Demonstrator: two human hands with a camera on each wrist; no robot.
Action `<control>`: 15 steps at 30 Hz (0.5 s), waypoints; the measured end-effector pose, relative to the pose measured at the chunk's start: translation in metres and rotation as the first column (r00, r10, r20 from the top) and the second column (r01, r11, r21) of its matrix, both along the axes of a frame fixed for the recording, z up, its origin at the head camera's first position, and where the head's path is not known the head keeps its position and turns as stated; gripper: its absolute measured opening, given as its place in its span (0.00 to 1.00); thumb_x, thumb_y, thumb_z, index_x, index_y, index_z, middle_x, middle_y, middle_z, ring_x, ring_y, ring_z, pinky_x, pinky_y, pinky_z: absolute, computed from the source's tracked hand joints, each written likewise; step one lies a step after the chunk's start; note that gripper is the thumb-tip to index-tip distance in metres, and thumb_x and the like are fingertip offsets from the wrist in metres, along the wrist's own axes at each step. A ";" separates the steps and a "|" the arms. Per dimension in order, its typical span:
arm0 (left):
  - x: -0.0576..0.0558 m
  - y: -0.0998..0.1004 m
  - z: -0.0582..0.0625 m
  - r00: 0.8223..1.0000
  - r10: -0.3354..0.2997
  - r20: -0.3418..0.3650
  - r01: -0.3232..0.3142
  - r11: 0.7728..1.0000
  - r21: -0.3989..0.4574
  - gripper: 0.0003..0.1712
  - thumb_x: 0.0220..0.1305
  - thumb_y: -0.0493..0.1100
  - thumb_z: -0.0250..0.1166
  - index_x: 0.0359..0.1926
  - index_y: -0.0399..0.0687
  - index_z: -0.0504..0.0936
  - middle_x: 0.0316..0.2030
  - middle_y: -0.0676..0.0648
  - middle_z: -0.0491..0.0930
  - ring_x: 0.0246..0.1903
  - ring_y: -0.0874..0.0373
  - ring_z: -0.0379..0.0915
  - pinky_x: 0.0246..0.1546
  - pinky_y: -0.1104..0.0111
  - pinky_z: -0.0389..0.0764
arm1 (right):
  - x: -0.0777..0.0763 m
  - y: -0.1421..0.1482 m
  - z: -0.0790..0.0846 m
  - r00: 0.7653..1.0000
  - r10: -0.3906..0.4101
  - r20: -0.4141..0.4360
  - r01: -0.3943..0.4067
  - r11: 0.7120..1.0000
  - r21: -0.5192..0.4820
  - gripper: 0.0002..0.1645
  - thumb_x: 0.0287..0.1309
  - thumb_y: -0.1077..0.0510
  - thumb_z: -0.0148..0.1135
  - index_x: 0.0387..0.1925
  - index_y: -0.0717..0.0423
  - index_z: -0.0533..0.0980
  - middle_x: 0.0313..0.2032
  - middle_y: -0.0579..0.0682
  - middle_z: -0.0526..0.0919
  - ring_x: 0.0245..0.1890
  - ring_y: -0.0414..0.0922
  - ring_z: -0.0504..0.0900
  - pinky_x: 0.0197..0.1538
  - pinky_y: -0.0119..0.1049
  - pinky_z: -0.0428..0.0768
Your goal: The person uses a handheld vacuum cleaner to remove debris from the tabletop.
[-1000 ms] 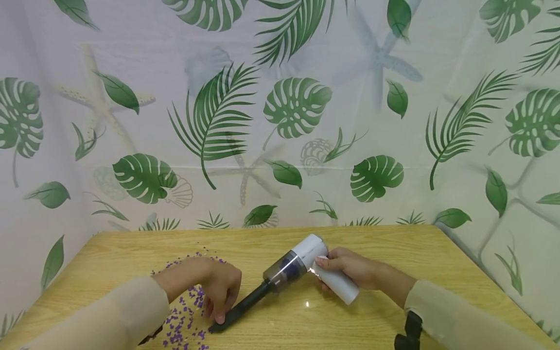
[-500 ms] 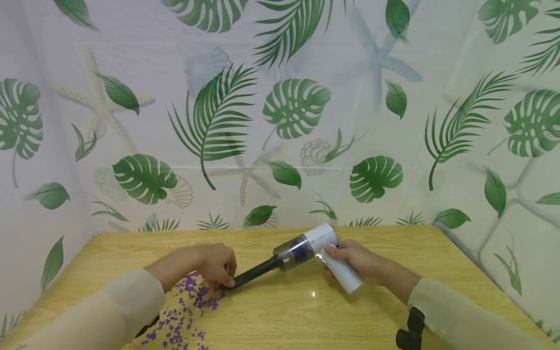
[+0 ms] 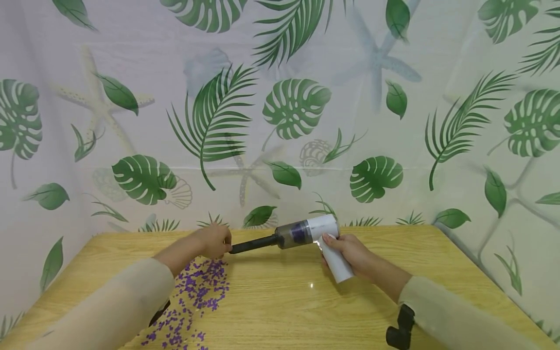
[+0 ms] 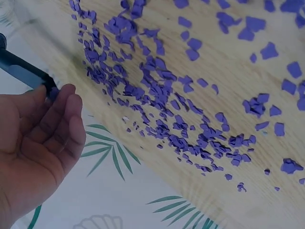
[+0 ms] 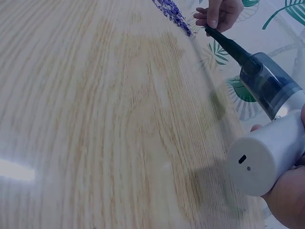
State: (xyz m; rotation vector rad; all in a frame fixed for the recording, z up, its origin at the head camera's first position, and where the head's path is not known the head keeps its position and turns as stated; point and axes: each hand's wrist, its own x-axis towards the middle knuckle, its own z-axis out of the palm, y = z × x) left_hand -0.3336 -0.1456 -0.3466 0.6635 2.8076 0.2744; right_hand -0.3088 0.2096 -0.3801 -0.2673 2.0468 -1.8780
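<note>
A small handheld vacuum [image 3: 306, 232] with a white handle, a smoky clear dust cup and a long black nozzle [image 3: 253, 244] is held nearly level above the far part of the wooden table [image 3: 306, 311]. My right hand [image 3: 350, 250] grips the white handle [image 5: 267, 157]. My left hand [image 3: 214, 241] pinches the nozzle's tip, as the right wrist view shows, with the fingers [image 5: 219, 12] round the nozzle [image 5: 228, 45]. In the left wrist view the nozzle [image 4: 24, 71] meets my fingertips [image 4: 62, 100]. Purple paper scraps [image 3: 197, 291] lie below my left hand.
The scraps [image 4: 181, 119] spread in a band from the table's left middle toward its near edge. A leaf-printed curtain [image 3: 284, 121] closes the back and both sides. A black strap mount [image 3: 398, 330] sits on my right sleeve.
The vacuum rose from the table and swung away from me, from tilted down into the scraps to nearly level. My left hand went with the nozzle tip toward the far edge.
</note>
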 end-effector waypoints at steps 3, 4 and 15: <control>-0.007 -0.002 0.000 0.999 0.026 -0.020 -0.026 0.999 0.029 0.12 0.73 0.35 0.55 0.46 0.36 0.84 0.31 0.46 0.85 0.29 0.58 0.80 0.40 0.62 0.83 | -0.002 -0.003 0.000 0.999 -0.042 -0.006 0.042 0.999 -0.002 0.27 0.77 0.48 0.47 0.53 0.72 0.64 0.34 0.52 0.79 0.33 0.43 0.82 0.42 0.37 0.84; -0.009 -0.002 -0.001 0.999 0.025 -0.029 -0.024 0.999 0.030 0.13 0.72 0.34 0.55 0.47 0.35 0.84 0.32 0.45 0.86 0.28 0.58 0.81 0.36 0.64 0.82 | -0.003 -0.005 0.001 0.999 -0.051 -0.006 0.051 0.999 -0.002 0.27 0.77 0.48 0.46 0.54 0.72 0.63 0.33 0.52 0.79 0.33 0.43 0.82 0.42 0.37 0.84; -0.025 -0.005 -0.005 0.986 0.083 -0.147 -0.081 0.997 0.018 0.14 0.57 0.25 0.60 0.39 0.39 0.88 0.35 0.44 0.86 0.39 0.49 0.82 0.43 0.59 0.85 | -0.014 -0.022 -0.001 0.988 -0.149 0.039 0.150 0.989 -0.012 0.26 0.76 0.49 0.49 0.56 0.71 0.62 0.36 0.55 0.77 0.31 0.44 0.81 0.38 0.37 0.84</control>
